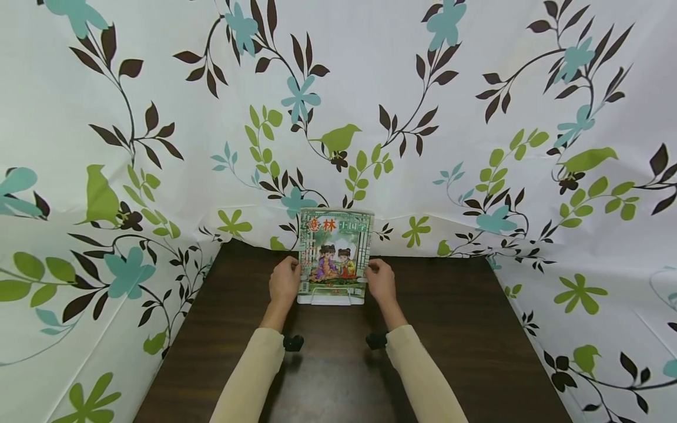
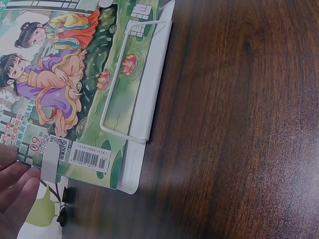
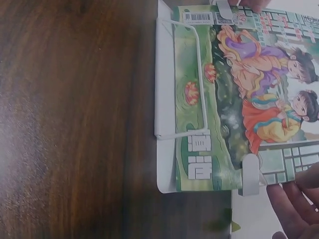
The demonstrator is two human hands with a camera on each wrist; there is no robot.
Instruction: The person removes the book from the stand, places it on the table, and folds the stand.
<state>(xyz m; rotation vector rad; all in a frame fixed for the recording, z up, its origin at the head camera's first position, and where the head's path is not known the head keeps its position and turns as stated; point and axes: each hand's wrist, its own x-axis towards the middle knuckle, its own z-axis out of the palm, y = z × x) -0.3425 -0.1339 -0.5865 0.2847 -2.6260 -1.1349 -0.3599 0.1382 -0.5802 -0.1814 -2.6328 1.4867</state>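
Observation:
A magazine (image 1: 338, 235) with a green cover and two drawn children stands tilted back on a white book stand (image 1: 328, 300) at the far side of the table. The stand's white wire bar (image 2: 115, 77) crosses the lower cover, and white side clips (image 3: 250, 173) overlap its edges. At the magazine's left edge, my left hand (image 1: 284, 281) pinches it, thumb in front. My right hand (image 1: 382, 282) holds the opposite edge, its fingers partly hidden behind the cover in the right wrist view.
The dark wooden table (image 1: 444, 329) extends toward me and to both sides. Behind it and at its sides hangs a white cloth (image 1: 370, 88) printed with leaves, flowers and birds. Black wrist devices (image 1: 293, 343) sit under both pale sleeves.

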